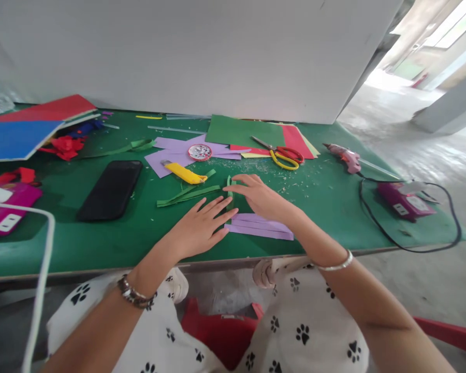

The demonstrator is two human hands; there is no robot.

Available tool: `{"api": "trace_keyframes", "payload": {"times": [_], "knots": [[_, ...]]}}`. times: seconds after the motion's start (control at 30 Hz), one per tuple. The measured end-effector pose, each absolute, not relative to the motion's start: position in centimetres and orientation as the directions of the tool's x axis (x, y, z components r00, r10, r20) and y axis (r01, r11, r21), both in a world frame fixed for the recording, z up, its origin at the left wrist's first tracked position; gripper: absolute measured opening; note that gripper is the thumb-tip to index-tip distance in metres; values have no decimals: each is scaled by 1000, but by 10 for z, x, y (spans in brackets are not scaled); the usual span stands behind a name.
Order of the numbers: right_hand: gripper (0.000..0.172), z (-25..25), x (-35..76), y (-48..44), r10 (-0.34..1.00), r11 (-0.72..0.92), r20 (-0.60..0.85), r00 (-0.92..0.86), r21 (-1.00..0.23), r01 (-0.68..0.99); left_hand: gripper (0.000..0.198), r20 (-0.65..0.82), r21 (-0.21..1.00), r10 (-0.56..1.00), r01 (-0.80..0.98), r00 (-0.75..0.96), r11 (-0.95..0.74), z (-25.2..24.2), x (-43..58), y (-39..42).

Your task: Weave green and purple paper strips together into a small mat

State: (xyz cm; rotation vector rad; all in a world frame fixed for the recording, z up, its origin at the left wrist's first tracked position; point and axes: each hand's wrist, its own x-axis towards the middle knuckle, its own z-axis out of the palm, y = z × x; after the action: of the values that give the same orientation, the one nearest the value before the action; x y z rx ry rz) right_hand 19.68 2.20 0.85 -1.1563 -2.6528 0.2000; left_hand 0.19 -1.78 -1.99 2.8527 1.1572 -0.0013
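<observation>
A white panel [202,57] stands behind my green-covered table [318,217], and a bare concrete floor [396,280] stretches off to the right. The narrow green paper strip [229,201] in work stands upright in my view, between my two hands. My left hand [196,228] lies palm down with its fingers spread, the tips reaching the strip. My right hand [260,194] arches over the far end, fingers bent; I can't tell whether it truly pinches the paper.

As I judge it, the cutting is partly done: loose green strips [190,194] lie beyond my left fingers, and lilac strips [260,228] lie beside my right wrist. The green sheet [241,130] farther back looks largely whole, and nothing I see has been joined yet.

The table's front edge [233,263] runs close below the lilac strips, leaving little room toward me. The yellow utility knife [184,173] and black phone [111,190] crowd my left; scissors [281,155] sit ahead. The widest open stretch is rightward, before the hot glue gun [345,155] and its cord [384,232].
</observation>
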Motion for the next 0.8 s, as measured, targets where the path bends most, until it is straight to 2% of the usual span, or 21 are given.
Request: {"api": "trace_keyframes", "payload": {"times": [0.1, 0.23, 0.3, 0.4, 0.57, 0.67, 0.8], "knots": [[28, 13, 184, 38, 719, 694, 51, -694, -125, 709, 46, -20, 58, 700, 700, 713, -712, -20, 2, -18], [17, 18, 180, 48, 690, 723, 34, -723, -25, 690, 46, -31, 58, 691, 692, 722, -720, -18, 2, -18], [16, 19, 185, 52, 696, 718, 48, -717, -28, 695, 46, -37, 63, 691, 692, 722, -719, -18, 3, -18], [19, 19, 192, 62, 707, 705, 37, -706, -107, 701, 46, -24, 76, 690, 689, 724, -721, -18, 3, -18], [24, 23, 194, 79, 745, 625, -121, -656, -214, 750, 46, -33, 80, 693, 693, 720, -716, -17, 3, -18], [22, 26, 188, 84, 765, 582, -208, -610, -181, 792, 47, -71, 70, 697, 701, 713, -710, -15, 3, -19], [22, 27, 182, 87, 802, 542, -241, -546, -91, 836, 48, -90, 70, 701, 706, 708, -705, -12, 3, -19]]}}
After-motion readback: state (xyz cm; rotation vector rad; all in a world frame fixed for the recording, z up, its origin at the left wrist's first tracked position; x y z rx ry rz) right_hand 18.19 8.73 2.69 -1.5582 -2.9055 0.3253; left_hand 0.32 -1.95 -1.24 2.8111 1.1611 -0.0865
